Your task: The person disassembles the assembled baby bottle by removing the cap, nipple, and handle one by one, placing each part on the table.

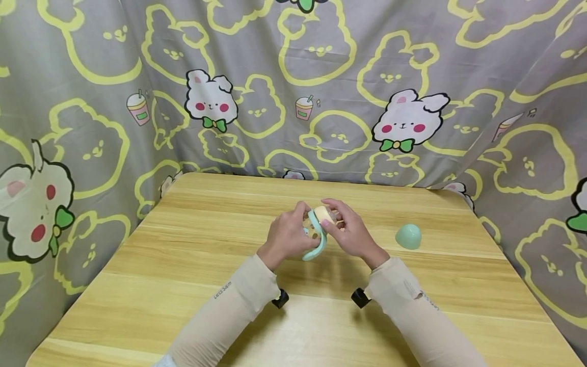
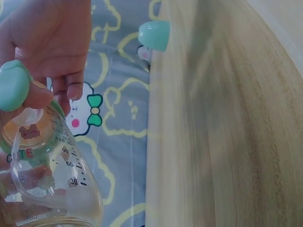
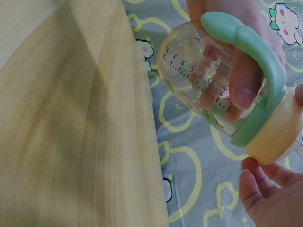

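Note:
A clear baby bottle (image 3: 189, 71) with printed measuring marks is tilted above the table, its bottom toward the left. My left hand (image 1: 285, 233) grips the bottle body, with the thumb across the glass under the mint-green handle (image 3: 267, 66). At the bottle's neck, the cream collar (image 3: 274, 132) is pinched between the thumb and fingers of my right hand (image 1: 352, 233). Past the collar a translucent tip shows, partly covered by the right fingers. To the right of my right hand, a mint-green dome cap (image 1: 408, 236) stands on the table.
The light wooden table (image 1: 192, 244) reaches to a grey patterned curtain (image 1: 257, 61) hanging at the back and both sides. Small black wrist cameras (image 1: 360, 298) stick out from the inner sides of both beige sleeves (image 1: 229, 306).

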The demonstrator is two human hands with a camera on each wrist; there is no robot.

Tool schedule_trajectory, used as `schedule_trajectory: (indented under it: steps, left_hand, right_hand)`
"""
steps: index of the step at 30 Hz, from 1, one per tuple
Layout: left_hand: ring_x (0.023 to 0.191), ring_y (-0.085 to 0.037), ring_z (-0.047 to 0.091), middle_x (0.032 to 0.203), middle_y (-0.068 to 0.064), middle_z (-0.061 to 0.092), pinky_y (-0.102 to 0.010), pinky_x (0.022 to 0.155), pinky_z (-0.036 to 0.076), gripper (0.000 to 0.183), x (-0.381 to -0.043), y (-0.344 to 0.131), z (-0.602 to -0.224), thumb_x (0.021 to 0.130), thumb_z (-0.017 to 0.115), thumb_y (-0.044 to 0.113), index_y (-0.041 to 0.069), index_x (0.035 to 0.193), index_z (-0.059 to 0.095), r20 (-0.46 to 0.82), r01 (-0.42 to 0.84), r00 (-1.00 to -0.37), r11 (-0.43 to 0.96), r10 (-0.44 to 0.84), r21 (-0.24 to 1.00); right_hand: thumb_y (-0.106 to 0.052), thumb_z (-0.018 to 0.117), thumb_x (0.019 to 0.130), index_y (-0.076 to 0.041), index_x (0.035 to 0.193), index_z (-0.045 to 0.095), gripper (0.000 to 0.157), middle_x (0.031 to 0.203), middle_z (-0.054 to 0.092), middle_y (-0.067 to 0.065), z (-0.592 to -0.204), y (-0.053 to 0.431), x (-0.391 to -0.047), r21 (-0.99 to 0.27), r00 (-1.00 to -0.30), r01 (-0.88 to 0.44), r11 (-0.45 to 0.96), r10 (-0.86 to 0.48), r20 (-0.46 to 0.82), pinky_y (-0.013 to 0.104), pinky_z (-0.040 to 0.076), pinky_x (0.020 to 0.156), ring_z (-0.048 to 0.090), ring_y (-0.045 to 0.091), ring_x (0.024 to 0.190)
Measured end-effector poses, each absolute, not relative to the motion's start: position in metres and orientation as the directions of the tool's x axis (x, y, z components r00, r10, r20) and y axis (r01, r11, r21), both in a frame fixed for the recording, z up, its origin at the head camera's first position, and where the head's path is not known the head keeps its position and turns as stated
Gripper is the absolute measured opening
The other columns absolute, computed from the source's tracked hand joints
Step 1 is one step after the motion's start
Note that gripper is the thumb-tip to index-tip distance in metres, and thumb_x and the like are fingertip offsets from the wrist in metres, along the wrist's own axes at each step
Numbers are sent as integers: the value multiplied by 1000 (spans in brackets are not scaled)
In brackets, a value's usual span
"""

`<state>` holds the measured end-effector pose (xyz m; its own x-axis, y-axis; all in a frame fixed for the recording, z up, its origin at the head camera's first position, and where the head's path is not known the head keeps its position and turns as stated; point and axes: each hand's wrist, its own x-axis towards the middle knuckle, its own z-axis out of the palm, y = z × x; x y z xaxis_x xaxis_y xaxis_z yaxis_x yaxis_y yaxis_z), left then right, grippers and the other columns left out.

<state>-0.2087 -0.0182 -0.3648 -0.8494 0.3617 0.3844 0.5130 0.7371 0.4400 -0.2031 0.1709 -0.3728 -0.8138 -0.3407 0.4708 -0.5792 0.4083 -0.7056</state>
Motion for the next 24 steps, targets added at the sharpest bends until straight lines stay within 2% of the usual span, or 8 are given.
schedule_trajectory:
  steps: [8, 13, 18, 24]
  left_hand:
    - [53, -11, 51, 77, 0, 61, -27, 50, 43, 57, -209, -18, -366, 67, 82, 32, 7, 111, 55, 388, 516, -848, 730, 361, 448]
    - [52, -11, 49, 72, 3, 56, -27, 49, 41, 56, -209, -18, -366, 67, 82, 32, 8, 110, 55, 390, 514, -848, 737, 359, 439]
    - [53, -11, 50, 73, 3, 55, -26, 49, 41, 56, -209, -18, -365, 68, 82, 34, 10, 110, 53, 380, 505, -854, 745, 356, 435]
    - [54, -11, 50, 75, 3, 58, -26, 50, 42, 55, -210, -18, -365, 68, 82, 35, 12, 109, 53, 380, 506, -854, 740, 356, 443]
  right_hand:
    - [-25, 59, 96, -11, 138, 49, 45, 118, 56, 16, -375, 170, -205, -661, -816, -578, 479, -323, 479, 30, 47, 61, 58, 16, 78]
    - [-19, 61, 95, -9, 137, 48, 46, 117, 56, 16, -376, 169, -205, -676, -823, -568, 469, -320, 470, 32, 50, 65, 61, 17, 79]
    - [-13, 62, 93, -7, 139, 47, 49, 120, 55, 17, -374, 172, -204, -668, -796, -605, 433, -355, 491, 37, 51, 71, 59, 21, 85]
    - [-17, 60, 94, -8, 139, 46, 48, 120, 56, 17, -376, 173, -205, -670, -797, -603, 433, -356, 488, 36, 50, 69, 61, 20, 84]
